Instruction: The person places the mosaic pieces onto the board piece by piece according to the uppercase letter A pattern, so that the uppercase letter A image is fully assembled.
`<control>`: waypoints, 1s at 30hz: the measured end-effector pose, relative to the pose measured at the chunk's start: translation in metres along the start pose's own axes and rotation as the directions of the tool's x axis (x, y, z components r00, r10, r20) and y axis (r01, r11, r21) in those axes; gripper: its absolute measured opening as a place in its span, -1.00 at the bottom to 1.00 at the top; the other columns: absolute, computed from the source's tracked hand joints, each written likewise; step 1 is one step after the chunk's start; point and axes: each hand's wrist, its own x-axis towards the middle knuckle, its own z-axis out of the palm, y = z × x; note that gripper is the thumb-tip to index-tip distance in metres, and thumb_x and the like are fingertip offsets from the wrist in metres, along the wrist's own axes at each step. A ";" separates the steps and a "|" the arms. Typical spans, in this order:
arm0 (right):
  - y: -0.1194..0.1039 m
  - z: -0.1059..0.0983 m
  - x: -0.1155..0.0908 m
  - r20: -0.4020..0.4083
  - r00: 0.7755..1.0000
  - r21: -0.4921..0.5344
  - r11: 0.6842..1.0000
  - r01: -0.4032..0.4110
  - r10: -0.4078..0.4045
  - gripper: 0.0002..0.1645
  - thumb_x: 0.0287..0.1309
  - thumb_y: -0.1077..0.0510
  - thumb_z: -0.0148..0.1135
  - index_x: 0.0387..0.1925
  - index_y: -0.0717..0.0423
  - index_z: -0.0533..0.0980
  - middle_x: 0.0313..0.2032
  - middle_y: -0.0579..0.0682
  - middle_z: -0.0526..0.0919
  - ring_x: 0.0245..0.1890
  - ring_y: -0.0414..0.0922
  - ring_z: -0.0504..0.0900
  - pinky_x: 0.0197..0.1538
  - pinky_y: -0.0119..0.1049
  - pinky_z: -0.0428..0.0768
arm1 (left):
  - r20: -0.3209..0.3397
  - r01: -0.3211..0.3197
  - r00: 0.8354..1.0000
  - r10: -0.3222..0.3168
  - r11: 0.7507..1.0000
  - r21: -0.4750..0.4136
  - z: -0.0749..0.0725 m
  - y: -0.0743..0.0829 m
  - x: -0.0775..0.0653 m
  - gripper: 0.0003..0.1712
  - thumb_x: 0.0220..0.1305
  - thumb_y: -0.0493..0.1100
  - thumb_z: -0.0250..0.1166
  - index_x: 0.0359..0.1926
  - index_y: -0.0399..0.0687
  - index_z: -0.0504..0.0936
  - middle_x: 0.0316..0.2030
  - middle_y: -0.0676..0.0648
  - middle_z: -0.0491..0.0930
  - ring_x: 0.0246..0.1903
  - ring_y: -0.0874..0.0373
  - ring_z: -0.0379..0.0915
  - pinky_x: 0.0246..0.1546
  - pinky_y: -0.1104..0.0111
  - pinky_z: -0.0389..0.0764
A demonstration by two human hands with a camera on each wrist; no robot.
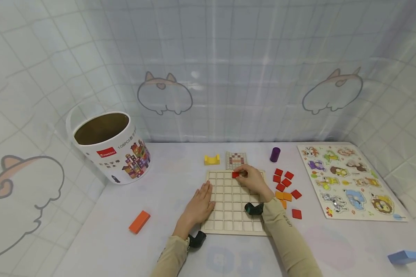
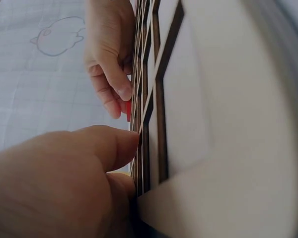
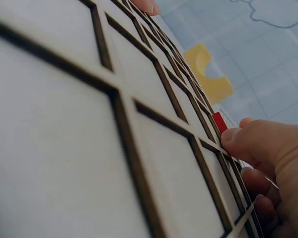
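Note:
A wooden grid board with square cells lies in the middle of the table. At its far edge my right hand pinches a red square tile between thumb and fingers, over the top row of cells. In the right wrist view the tile stands tilted against the grid, with the thumb on it. My left hand rests along the board's left edge with its fingers straight; the left wrist view has its thumb on the board's surface. Just behind the board lies a small pattern card.
Several loose red tiles and orange tiles lie right of the board. A yellow arch block and a purple cylinder stand behind. Farther out are an animal puzzle, a white bucket, an orange block and a blue block.

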 end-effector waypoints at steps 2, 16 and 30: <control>-0.001 0.000 0.000 0.006 1.000 0.001 1.000 0.001 -0.001 -0.70 0.12 0.26 0.30 -0.06 0.09 0.62 -0.10 0.11 0.66 -0.21 -0.07 0.56 -0.12 -0.25 0.52 | 0.006 0.003 1.000 -0.003 1.000 0.000 -0.001 0.000 0.000 -0.26 0.52 -0.01 -0.15 0.47 -0.42 -0.09 0.51 -0.34 -0.15 0.51 -0.20 -0.21 0.50 -0.01 -0.08; -0.008 -0.040 -0.033 -0.144 0.989 0.112 0.994 -0.016 0.032 -0.67 0.35 0.15 0.13 0.08 0.16 0.56 -0.02 0.15 0.65 -0.11 -0.10 0.55 -0.06 -0.32 0.53 | 0.048 0.043 0.998 -0.047 0.996 0.073 0.002 -0.002 0.005 -0.29 0.49 -0.11 -0.08 0.47 -0.42 -0.05 0.51 -0.32 -0.13 0.51 -0.20 -0.18 0.48 -0.04 -0.02; 0.031 -0.112 -0.072 -0.494 0.790 0.258 0.929 -0.266 0.364 -0.59 0.40 0.05 0.03 0.14 0.17 0.52 -0.32 -0.60 0.52 -0.21 -0.49 0.44 -0.16 -0.58 0.39 | 0.049 0.036 0.998 -0.039 0.997 0.072 -0.002 -0.001 0.005 -0.31 0.47 -0.16 -0.07 0.45 -0.47 -0.02 0.49 -0.36 -0.10 0.49 -0.23 -0.14 0.48 -0.04 0.01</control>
